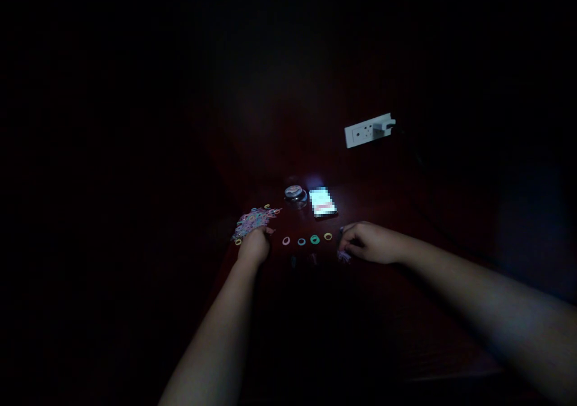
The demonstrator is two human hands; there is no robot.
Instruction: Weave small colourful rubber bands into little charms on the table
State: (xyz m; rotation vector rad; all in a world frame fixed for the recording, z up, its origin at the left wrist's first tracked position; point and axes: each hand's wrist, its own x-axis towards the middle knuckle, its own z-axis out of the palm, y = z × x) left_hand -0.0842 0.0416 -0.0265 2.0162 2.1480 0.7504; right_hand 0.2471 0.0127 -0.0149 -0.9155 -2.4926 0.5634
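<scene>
The scene is very dark. My left hand rests at the near edge of a pile of small coloured elastic rings; its fingers curl down into the pile and what they hold is hidden. My right hand lies on the dark red tabletop with fingers bent, pinched over a small pinkish ring or cluster. Between the hands several single rings lie in a row: pink, blue, green, yellow.
A small glass jar and a lit phone stand just beyond the rings. A white wall socket with a plugged-in charger is on the dark wall behind. Everything else is in darkness.
</scene>
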